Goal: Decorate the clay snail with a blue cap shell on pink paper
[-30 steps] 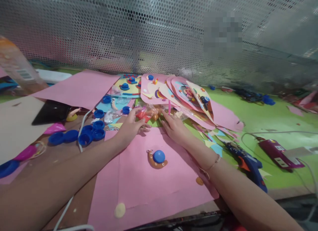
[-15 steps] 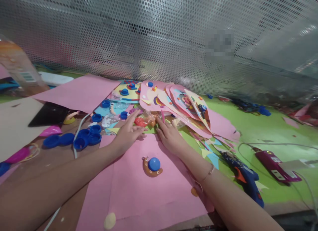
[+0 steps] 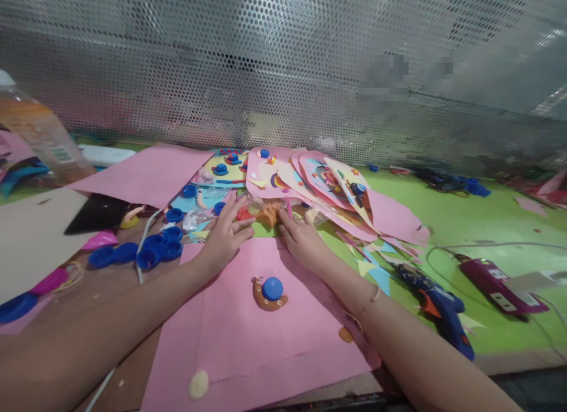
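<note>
A brown clay snail with a blue bottle-cap shell (image 3: 271, 289) lies on a sheet of pink paper (image 3: 248, 353) in front of me. Beyond it, my left hand (image 3: 225, 237) is open, fingers spread at the far edge of the paper near a plastic-wrapped red clay lump (image 3: 243, 214). My right hand (image 3: 305, 239) reaches forward with its fingers stretched out, their tips beside an orange clay lump (image 3: 268, 215) in clear plastic. Whether the fingertips touch that plastic I cannot tell. Neither hand visibly holds anything.
Several blue caps (image 3: 148, 257) lie left, by a white cable (image 3: 144, 237) and black object (image 3: 97, 214). Decorated paper cards (image 3: 305, 175) overlap at the back before a perforated metal panel (image 3: 239, 75). At right are a blue glue gun (image 3: 443, 314) and purple power strip (image 3: 500, 286).
My left hand's fingers have drawn slightly back from the red clay and spread. The orange clay's plastic has shifted. The camera view has moved a little; the snail stays on the paper.
</note>
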`<act>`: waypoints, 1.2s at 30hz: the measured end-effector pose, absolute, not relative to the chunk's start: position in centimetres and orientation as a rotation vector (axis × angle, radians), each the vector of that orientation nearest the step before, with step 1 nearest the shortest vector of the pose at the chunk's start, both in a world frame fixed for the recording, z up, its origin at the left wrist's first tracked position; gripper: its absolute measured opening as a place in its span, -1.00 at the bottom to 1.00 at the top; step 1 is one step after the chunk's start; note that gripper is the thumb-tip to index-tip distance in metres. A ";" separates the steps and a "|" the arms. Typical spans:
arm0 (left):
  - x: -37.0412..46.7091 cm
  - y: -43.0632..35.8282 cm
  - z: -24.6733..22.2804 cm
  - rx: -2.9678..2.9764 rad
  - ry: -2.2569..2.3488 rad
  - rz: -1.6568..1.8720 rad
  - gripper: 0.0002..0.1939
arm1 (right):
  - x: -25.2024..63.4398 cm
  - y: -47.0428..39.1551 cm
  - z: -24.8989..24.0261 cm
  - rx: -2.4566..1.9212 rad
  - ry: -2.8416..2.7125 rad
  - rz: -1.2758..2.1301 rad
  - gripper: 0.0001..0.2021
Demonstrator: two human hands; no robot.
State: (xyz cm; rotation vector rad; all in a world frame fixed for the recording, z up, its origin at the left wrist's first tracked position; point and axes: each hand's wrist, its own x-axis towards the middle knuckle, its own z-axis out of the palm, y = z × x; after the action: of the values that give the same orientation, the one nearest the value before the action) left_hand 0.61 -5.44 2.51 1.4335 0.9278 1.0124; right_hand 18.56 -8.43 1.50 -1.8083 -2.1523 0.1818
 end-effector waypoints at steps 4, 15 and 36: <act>0.4 -5.3 2.4 1.424 0.955 1.052 -0.35 | 18.8 -9.0 2.0 -1.698 -2.172 0.089 -0.50; 0.2 -4.8 0.8 1.573 0.902 1.073 -0.52 | 18.4 -10.5 1.9 -1.313 -2.280 0.167 -0.49; 0.4 -6.1 2.5 1.665 0.854 0.920 -0.65 | 18.8 -10.7 1.2 -1.258 -1.991 0.048 -0.67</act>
State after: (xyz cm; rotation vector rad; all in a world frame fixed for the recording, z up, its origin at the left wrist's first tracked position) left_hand 0.44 -6.14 2.49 1.6654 0.8536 0.9200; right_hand 18.85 -10.73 1.19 -1.2577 -1.9913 0.0477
